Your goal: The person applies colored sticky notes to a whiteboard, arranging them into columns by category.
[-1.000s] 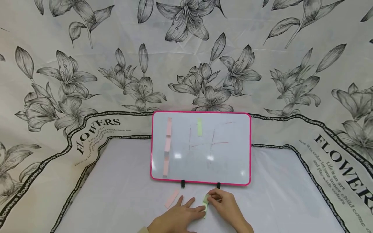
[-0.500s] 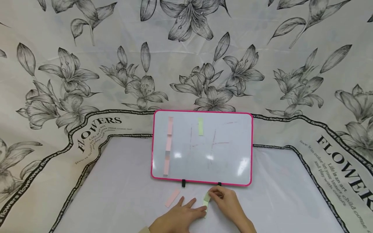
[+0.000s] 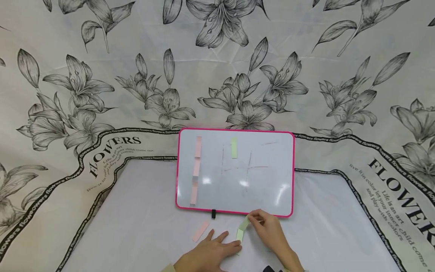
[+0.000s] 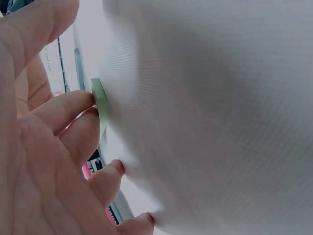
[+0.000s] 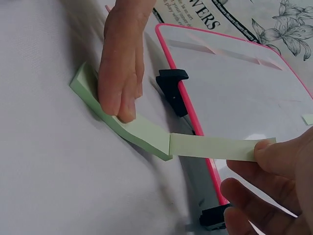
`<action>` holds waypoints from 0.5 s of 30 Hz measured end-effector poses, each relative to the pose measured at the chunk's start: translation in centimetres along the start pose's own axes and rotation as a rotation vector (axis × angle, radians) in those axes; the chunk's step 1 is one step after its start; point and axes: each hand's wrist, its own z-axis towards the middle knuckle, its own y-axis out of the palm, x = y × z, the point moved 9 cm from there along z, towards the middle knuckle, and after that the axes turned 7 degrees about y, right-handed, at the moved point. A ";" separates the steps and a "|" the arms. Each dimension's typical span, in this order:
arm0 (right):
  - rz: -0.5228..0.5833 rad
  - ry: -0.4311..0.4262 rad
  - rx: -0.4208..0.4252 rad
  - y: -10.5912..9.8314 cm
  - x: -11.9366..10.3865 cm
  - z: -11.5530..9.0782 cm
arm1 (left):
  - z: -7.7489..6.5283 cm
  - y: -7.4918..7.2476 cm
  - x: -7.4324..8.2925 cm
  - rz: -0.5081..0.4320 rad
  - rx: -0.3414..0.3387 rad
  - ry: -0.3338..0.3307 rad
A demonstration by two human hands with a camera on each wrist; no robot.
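A narrow pad of light green sticky notes [image 5: 146, 132] lies on the white cloth, slightly bent. My left hand [image 3: 208, 252] presses it down with extended fingertips, the other fingers spread on the cloth. My right hand [image 3: 270, 231] pinches the free end of the top green sticky note [image 5: 212, 146] between thumb and forefinger. That note is lifted toward the board, its near end still joined to the pad's edge. In the left wrist view, two left fingers touch the pad [image 4: 100, 105].
A pink-framed whiteboard [image 3: 265, 196] leans behind the hands on black clip feet [image 3: 213, 214]. It bears pink strips [image 3: 196, 166], a green strip [image 3: 234, 147] and faint red lines. A loose pink strip [image 3: 201, 231] lies left of the pad. Flower-printed cloth [image 3: 136, 94] hangs behind.
My right hand has moved up and slightly right, drawing the top green note farther off the pad. The left hand has stayed in place on the pad.
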 end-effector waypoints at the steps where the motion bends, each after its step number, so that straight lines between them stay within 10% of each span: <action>1: -0.009 -0.015 0.008 -0.2 -0.2 0.1 | 0.0 0.0 0.0 0.004 -0.004 -0.001; 15: -0.006 -0.186 0.077 -3.3 -3.0 2.2 | 0.1 0.3 0.0 -0.043 -0.038 -0.027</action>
